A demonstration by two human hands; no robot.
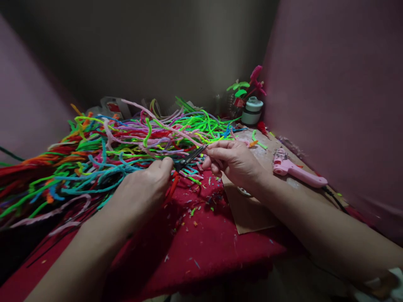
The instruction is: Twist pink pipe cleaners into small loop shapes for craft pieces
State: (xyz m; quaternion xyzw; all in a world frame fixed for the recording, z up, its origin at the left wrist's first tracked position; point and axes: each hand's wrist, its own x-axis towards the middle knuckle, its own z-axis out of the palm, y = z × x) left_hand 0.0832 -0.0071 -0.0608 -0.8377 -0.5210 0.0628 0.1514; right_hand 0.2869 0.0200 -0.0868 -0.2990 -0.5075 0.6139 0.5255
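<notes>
My left hand point(149, 180) is closed round the red handles of a pair of scissors point(190, 158), whose dark blades point up and to the right. The blade tips reach the fingers of my right hand point(231, 159). There, thumb and forefinger pinch the end of a long pale pink pipe cleaner point(176, 129), which stretches away to the upper left over the pile. Exactly where the blades meet it is too small to tell. A large heap of pipe cleaners point(103, 167) in many colours lies behind and to the left of both hands.
Fuzzy clippings point(193, 212) litter the red cloth point(217, 247). At the right, a pink glue gun point(299, 171) with a black cord rests on a brown board point(252, 218). A pale lidded jar point(252, 111) stands at the back near pipe-cleaner flowers point(256, 74). Pink fabric hangs on both sides.
</notes>
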